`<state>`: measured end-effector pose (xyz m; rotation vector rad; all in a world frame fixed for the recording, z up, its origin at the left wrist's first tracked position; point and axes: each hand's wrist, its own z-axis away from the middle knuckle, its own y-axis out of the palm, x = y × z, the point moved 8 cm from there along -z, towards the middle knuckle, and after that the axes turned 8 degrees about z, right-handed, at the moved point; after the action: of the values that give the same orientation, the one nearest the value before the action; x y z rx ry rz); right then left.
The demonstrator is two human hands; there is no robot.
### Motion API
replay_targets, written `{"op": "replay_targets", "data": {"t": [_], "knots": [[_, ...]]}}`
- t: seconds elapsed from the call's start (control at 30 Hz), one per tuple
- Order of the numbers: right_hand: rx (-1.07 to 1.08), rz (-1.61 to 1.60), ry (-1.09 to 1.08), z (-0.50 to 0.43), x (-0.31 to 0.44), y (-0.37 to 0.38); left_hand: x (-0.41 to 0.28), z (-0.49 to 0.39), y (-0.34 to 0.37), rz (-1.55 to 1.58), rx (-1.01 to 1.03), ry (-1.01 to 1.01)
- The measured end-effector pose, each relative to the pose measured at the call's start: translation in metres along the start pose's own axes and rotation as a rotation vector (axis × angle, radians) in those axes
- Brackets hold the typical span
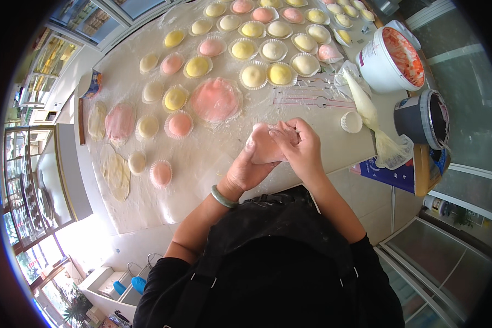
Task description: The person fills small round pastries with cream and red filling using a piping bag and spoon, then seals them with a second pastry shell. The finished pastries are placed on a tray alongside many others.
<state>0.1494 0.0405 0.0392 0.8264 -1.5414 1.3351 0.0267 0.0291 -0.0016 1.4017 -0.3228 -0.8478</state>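
Observation:
A pink dough wrapper, gathered around something hidden inside, rests in my left hand. Its palm cups the piece from below, and a green bangle circles that wrist. From the other side my right hand pinches the dough's upper edge between thumb and fingers. Both hands are above the front of the floured table. Just beyond them lies a flat pink dough round. An empty white paper cup stands to the right of my right hand.
Filled yellow, white and pink dumplings in paper cups cover the far table. Flattened wrappers lie at left. At right are a piping bag, a red-smeared white tub, a dark tub and a transparent ruler.

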Motion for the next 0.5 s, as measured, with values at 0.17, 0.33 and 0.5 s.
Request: {"op": "replay_targets", "data": {"t": [0.17, 0.33, 0.5], "knots": [[-0.087, -0.088, -0.122, 0.008, 0.037, -0.034, -0.006, 0.012, 0.035, -0.028, -0.030, -0.011], [-0.187, 0.165, -0.288, 0.019, 0.062, -0.051, 0.000, 0.009, 0.071, 0.140, 0.183, 0.014], [-0.228, 0.154, -0.285, 0.027, 0.058, -0.061, 0.009, 0.008, 0.060, -0.169, -0.019, -0.007]]}}
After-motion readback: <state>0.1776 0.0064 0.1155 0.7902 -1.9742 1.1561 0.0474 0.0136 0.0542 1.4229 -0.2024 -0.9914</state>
